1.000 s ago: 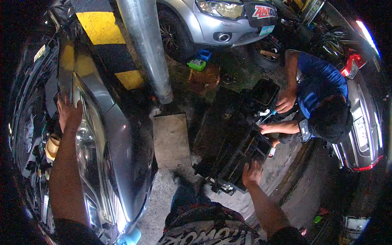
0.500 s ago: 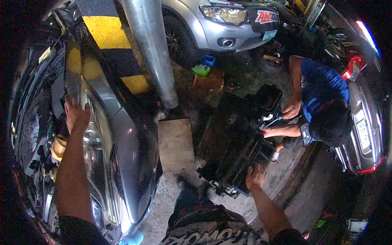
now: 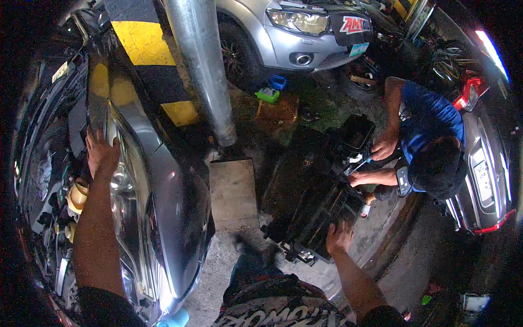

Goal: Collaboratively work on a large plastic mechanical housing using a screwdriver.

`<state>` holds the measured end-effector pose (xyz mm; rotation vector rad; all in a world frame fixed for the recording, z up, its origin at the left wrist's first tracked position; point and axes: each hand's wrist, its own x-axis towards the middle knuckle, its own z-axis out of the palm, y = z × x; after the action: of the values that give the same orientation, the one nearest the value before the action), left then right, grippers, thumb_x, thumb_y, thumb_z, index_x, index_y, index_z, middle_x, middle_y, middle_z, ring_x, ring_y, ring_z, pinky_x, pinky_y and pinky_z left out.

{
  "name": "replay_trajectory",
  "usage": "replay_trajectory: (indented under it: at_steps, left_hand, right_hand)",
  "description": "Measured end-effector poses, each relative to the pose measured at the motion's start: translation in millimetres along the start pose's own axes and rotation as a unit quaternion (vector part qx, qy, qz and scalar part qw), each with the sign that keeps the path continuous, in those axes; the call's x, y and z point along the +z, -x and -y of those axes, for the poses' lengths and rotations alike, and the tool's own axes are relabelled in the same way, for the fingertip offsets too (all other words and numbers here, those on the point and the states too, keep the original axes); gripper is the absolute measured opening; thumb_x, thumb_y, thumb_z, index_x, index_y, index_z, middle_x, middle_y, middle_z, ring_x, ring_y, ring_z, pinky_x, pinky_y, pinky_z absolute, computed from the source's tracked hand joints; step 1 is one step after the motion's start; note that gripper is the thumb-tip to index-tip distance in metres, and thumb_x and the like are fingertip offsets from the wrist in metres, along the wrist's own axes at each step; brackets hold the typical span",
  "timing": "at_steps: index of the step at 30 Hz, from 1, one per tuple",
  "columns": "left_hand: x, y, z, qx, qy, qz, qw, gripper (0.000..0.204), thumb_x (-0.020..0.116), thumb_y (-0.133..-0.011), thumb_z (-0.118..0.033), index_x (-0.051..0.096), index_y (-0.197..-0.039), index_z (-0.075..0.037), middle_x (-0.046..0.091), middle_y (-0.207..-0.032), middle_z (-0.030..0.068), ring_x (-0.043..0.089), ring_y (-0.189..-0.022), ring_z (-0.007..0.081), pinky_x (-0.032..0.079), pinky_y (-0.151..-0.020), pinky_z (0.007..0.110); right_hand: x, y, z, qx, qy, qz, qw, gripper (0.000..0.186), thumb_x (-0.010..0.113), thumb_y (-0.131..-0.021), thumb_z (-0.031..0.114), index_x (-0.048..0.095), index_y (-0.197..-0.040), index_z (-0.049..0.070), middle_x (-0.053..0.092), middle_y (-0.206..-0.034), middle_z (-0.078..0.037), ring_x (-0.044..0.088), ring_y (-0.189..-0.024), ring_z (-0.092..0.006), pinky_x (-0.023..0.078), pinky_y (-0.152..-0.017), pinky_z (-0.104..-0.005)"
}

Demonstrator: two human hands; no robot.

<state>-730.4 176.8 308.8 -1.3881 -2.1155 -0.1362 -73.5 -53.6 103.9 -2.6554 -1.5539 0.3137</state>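
Note:
My left hand lies on the front edge of a dark car, its fingers stretched over the seam just above the headlight. The engine bay beside it is exposed, and a cream-coloured reservoir shows near my forearm. On the right, my right hand has its fingers spread at the near right edge of a large black plastic assembly. Whether it bears weight there I cannot tell. Across the assembly, a co-worker's hands work with a screwdriver at its far right part.
The co-worker in a blue shirt bends over on the right. A metal post stands by a flat board. Green and blue containers sit near a silver car. Another car is at the far right.

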Motion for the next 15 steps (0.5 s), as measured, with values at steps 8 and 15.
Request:
replay_trajectory:
  at_steps: [8, 15]
  left_hand:
    - [-3, -1, 1, 0.011, 0.003, 0.027, 1.000, 0.068, 0.058, -0.090, -0.035, 0.033, -0.148, -0.010, 0.027, -0.153, 0.0239, 0.030, -0.140, 0.0409, 0.032, -0.114, 0.046]
    - [-14, 3, -7, -0.038, 0.037, 0.043, 0.998, 0.067, 0.058, -0.090, -0.035, 0.034, -0.148, -0.010, 0.028, -0.152, 0.0250, 0.030, -0.140, 0.0417, 0.032, -0.115, 0.046]
  right_hand:
    - [4, 0, 0, 0.028, 0.023, 0.026, 0.999, 0.054, 0.044, -0.099, 0.041, 0.047, -0.138, 0.004, 0.045, -0.143, -0.023, 0.036, -0.136, -0.0407, 0.025, -0.115, -0.0501]
    - [8, -1, -4, 0.016, -0.014, 0.007, 1.000, 0.052, 0.045, -0.098, 0.039, 0.048, -0.137, 0.004, 0.047, -0.141, -0.022, 0.038, -0.135, -0.0407, 0.026, -0.114, -0.0508]
